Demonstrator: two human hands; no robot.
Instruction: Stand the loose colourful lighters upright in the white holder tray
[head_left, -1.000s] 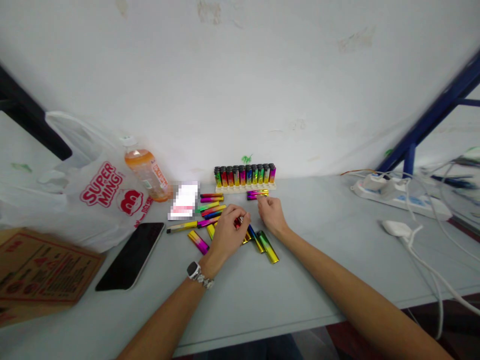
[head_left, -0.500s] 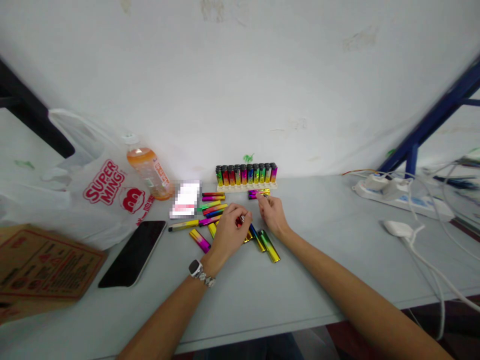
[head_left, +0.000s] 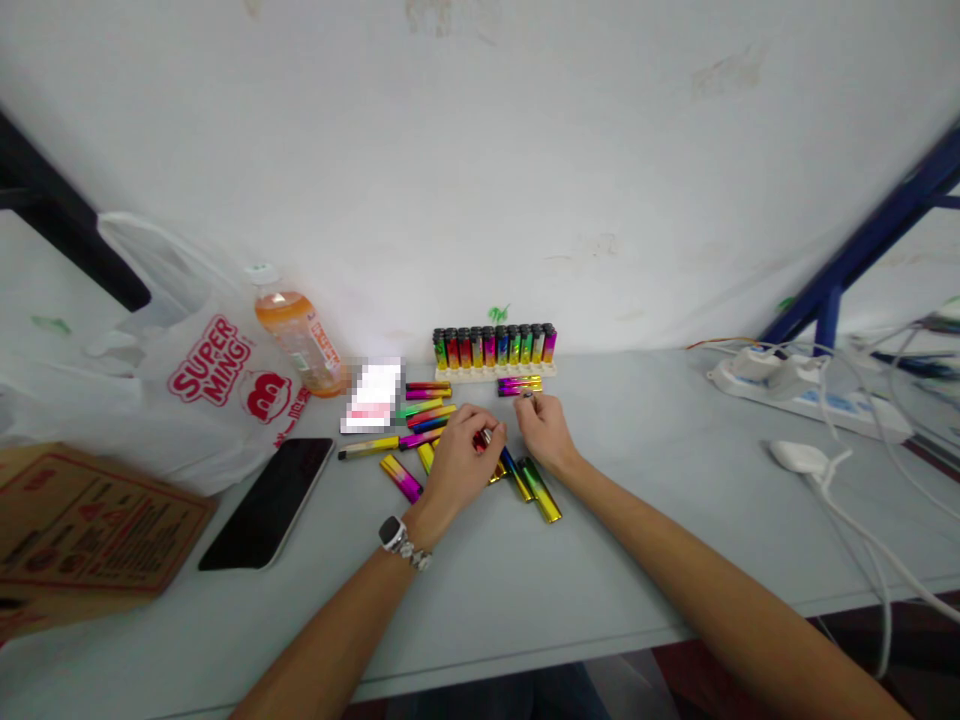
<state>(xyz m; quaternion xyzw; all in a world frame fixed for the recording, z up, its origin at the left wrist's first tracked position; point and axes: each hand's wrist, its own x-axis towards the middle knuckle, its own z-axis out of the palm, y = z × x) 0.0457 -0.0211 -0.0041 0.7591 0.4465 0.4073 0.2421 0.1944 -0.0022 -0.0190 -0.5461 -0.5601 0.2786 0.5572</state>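
My left hand (head_left: 466, 452) is closed around a shiny red lighter (head_left: 481, 438), mostly hidden by the fingers. Just right of it, my right hand (head_left: 546, 432) is closed, its thumb and forefinger pinching a tiny metallic piece (head_left: 528, 396) too small to name. Right behind those fingertips lie purple-and-yellow lighter sleeves (head_left: 519, 385). A green-and-yellow sleeve (head_left: 540, 490) and a blue-and-yellow one (head_left: 517, 474) rest between my hands. Several more colourful sleeves, such as a purple-and-yellow one (head_left: 401, 478), lie left of and under my left hand. Black-topped lighters (head_left: 495, 346) stand upright in a pale rack (head_left: 491, 376).
On the left are a cardboard box (head_left: 97, 530), a white plastic bag (head_left: 217, 400), an orange drink bottle (head_left: 304, 345), a black phone (head_left: 268, 505) and a blurred bright rectangle (head_left: 373, 395). At right lie a power strip (head_left: 810, 395) and a white charger (head_left: 799, 457) with cables.
My right hand has drawn back slightly from the purple-and-yellow sleeves, leaving more of them visible, and the small piece shows at its fingertips. My left hand stays nearly still.
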